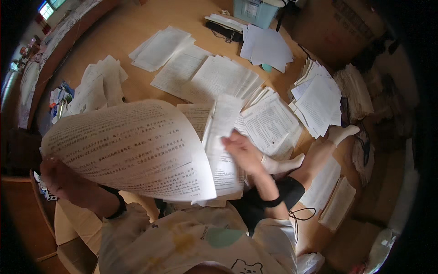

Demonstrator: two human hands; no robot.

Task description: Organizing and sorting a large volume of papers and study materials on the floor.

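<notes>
My left hand (61, 180) is closed on the edge of a large printed sheet (123, 146), which bows upward across my lap. My right hand (244, 150), slightly blurred, has its fingers pinched at a narrow, curled white sheet of paper (225, 116), also blurred. Beneath these, a stack of printed papers (229, 180) lies in front of me, partly hidden by the large sheet. Just beyond the right hand lies another pile of printed sheets (269, 121).
Fanned papers (223, 75) and loose sheets (162, 48) spread over the wooden floor (137, 23). More piles (318, 102) lie at the right, near my outstretched foot (342, 133). A blue plastic bin (256, 13) and a large cardboard box (337, 32) stand at the back.
</notes>
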